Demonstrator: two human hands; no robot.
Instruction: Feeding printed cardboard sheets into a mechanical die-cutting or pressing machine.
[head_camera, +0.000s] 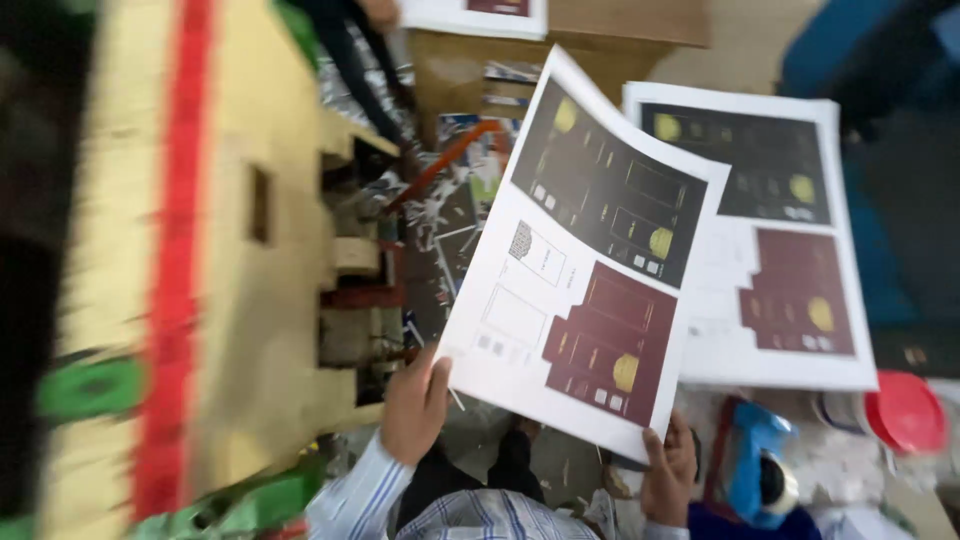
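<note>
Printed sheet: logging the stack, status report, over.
Left hand and right hand grip printed sheet by its lower corners. Stack lies beyond. Nothing blocking.

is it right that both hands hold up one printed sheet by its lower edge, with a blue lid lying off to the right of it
Not quite: the lid is red, not blue, as the head view shows. The rest stands: the left hand and the right hand each have a grip on the lower edge of the printed sheet, and the lid lies to its right.
</note>
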